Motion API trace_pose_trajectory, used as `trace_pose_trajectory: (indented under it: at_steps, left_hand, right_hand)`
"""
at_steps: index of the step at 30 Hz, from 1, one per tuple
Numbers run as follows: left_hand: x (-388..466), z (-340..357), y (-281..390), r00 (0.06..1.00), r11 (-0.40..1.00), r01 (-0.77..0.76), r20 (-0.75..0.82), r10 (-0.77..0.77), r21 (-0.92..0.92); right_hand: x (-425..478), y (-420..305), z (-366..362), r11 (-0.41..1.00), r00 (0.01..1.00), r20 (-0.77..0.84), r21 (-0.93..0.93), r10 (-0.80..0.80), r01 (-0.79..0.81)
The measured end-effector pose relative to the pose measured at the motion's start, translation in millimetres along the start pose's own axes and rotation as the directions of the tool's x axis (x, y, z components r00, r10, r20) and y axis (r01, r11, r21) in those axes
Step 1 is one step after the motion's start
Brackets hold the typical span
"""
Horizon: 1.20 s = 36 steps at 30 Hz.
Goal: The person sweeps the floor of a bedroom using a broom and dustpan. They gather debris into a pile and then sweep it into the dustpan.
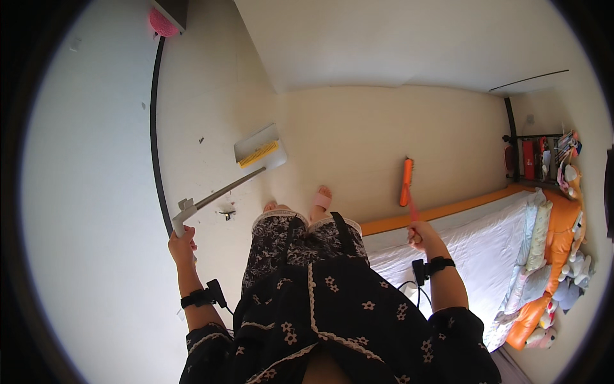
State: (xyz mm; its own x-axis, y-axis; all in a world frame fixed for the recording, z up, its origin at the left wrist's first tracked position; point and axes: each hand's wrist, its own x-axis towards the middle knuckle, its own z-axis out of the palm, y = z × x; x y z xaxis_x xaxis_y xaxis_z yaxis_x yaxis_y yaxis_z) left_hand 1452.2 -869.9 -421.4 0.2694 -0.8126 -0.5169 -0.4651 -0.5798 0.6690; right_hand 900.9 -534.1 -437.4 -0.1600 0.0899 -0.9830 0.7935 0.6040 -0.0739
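On the left, my left hand (183, 244) is closed around the grey angled grip of a long-handled dustpan (275, 154). Its pan rests on the floor ahead of my feet, with a yellow toothed strip (259, 154) across it. My right hand (421, 235) holds the pink handle of an orange brush (406, 182) with dark bristles, near the bed's edge; whether the bristles touch the floor I cannot tell. Small dark debris (228, 213) lies on the floor between the dustpan's handle and my feet, and another dark bit (201, 140) lies left of the pan.
At right stands a bed with an orange frame (446, 210), a white sheet (460, 249), pillows and soft toys (575, 269). A black rack (513, 139) with books is beyond it. A wall with a black baseboard (154, 115) runs along the left. A pink object (163, 23) is at top left.
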Motion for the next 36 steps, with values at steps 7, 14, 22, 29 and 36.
trace_pose_trajectory:
  at_steps: [7, 14, 22, 29, 36]
  left_hand:
    - [41, -11, -42, 0.998, 1.0, -0.011, 0.06, 0.01, 0.008]
    - [100, -50, -101, 0.985, 0.995, -0.093, 0.146, 0.087, 0.033]
    - [149, -80, -156, 0.986, 0.994, -0.056, 0.164, 0.041, 0.09]
    - [163, -72, -188, 0.996, 0.999, -0.002, 0.091, 0.006, -0.047]
    - [151, -90, -184, 0.984, 0.963, 0.136, -0.083, -0.159, -0.234]
  right_hand:
    - [-15, 99, 157, 0.901, 0.985, 0.169, -0.42, -0.035, 0.104]
    - [-48, 148, 264, 0.807, 0.97, 0.23, -0.555, -0.084, 0.201]
    - [-66, 194, 238, 0.956, 0.973, 0.2, -0.241, -0.118, 0.166]
    - [-9, 176, 186, 0.91, 0.927, -0.119, -0.272, -0.356, 0.314]
    - [68, 82, 89, 0.927, 0.923, -0.165, 0.087, -0.349, 0.366]
